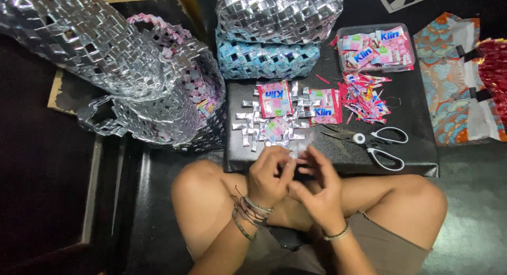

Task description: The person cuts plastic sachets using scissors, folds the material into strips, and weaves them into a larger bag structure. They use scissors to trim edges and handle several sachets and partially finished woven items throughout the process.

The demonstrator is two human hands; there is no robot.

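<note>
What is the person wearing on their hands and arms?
Both arms are bare, with no sleeves or gloves. The left hand has a stack of thin bracelets at the wrist: dark cords, a pale band and a greenish beaded one. The right hand has one slim light-coloured bracelet. No rings or watch show.

Small folded foil strip [300, 147], silvery, crinkled, partly translucent. Held up just above the near edge of the black table, pinched between fingertips of both hands; lower part hidden by fingers. Tilted, upper end pointing away toward the folded pieces beyond.
</note>
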